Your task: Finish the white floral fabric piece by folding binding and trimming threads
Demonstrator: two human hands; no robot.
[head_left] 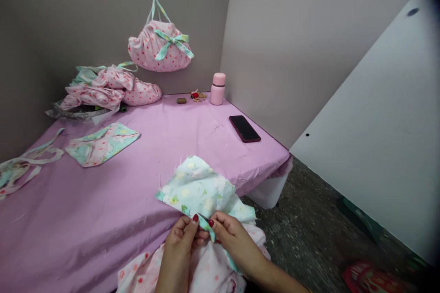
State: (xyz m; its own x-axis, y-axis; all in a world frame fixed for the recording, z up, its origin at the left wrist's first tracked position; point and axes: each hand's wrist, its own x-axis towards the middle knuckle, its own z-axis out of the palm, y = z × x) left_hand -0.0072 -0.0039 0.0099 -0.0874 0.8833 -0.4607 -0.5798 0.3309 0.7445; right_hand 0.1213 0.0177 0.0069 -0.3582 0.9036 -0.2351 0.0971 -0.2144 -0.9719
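My left hand pinches the edge of a pale mint floral fabric between thumb and fingers. Close beside it, my right hand is also closed in a pinch at a narrow folded part of that edge. A thin dark sliver shows between the two thumbs; it is too small to name. The mint fabric spreads over the table's front edge, its far border frayed with loose threads. Below both hands, pink dotted fabric hangs bunched over my lap, partly hidden by my wrists.
A lilac cloth covers the table. On it lie a folded fabric piece, fabric straps, a heap of pink dotted bundles, a thread spool, a pink bottle and a phone. A dotted bag hangs against the wall.
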